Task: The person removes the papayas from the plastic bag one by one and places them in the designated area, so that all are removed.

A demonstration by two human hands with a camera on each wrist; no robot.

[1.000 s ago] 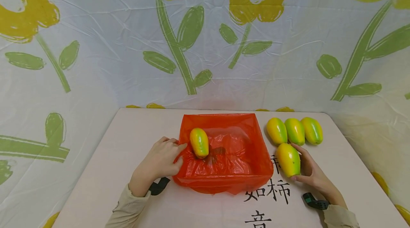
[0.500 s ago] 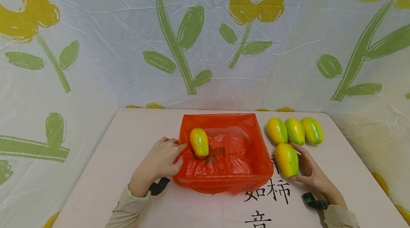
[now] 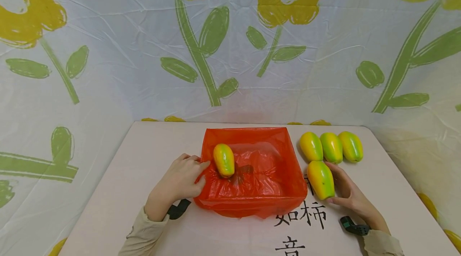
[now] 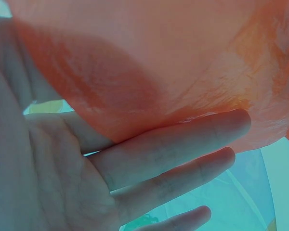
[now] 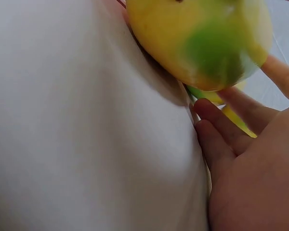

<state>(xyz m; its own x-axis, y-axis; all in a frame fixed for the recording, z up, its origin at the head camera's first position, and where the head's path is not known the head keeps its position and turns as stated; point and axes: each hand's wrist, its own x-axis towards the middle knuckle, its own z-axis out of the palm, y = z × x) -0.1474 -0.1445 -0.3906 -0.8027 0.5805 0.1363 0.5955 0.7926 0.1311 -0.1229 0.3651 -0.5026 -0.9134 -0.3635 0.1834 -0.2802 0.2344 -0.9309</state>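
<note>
A red plastic bag, spread like an open box, stands mid-table with one yellow-green papaya inside. My left hand touches its left rim, thumb and forefinger towards the inside. In the left wrist view, straight fingers lie along the red film, which hides part of the hand. Right of the bag lies another papaya. Beside it is my right hand, fingers spread, with forefinger and thumb near its two ends. In the right wrist view, the other fingertips sit low by the table, under the papaya.
Three more papayas lie in a row at the table's back right, just behind the nearer one. Black characters are printed on the pale tabletop. A flowered cloth hangs behind the table.
The papaya by my right hand has shifted slightly left and turned a little, away from the palm. Both hands and the bag stay nearly still.
</note>
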